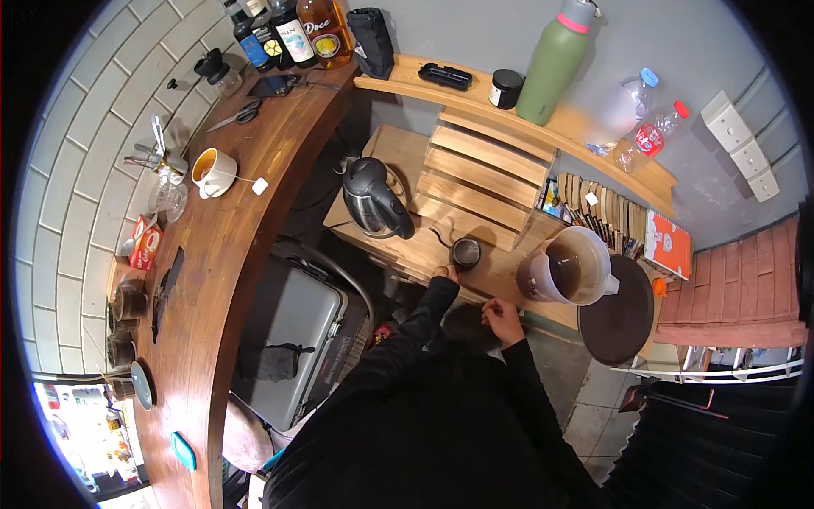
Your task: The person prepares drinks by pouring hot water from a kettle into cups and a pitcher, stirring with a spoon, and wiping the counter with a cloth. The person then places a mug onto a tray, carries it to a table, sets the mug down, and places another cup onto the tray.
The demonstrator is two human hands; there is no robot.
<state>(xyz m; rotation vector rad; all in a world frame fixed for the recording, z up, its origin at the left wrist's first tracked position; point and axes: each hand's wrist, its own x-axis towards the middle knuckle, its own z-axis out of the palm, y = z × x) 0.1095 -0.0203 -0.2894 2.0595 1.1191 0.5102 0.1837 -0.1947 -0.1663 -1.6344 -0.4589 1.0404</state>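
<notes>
The cup (466, 253) sits on the worktop (498, 270) just beyond the left grip (449, 274), which is partly hidden; I cannot tell whether it or the curled right grip (500, 319) holds anything. Best work gently there, lest the cup be knocked.

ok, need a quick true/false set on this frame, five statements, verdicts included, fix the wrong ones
1. The left hand is nearer the small dark pot than the right hand is. True.
2. The right hand grips the kettle. False: the kettle stands apart from it.
3. The green bottle stands on the wooden ledge. True.
4. The scissors lie beside the kettle. False: they lie on the dark wooden counter.
5. A string runs from the white cup to a tag. True.
</notes>
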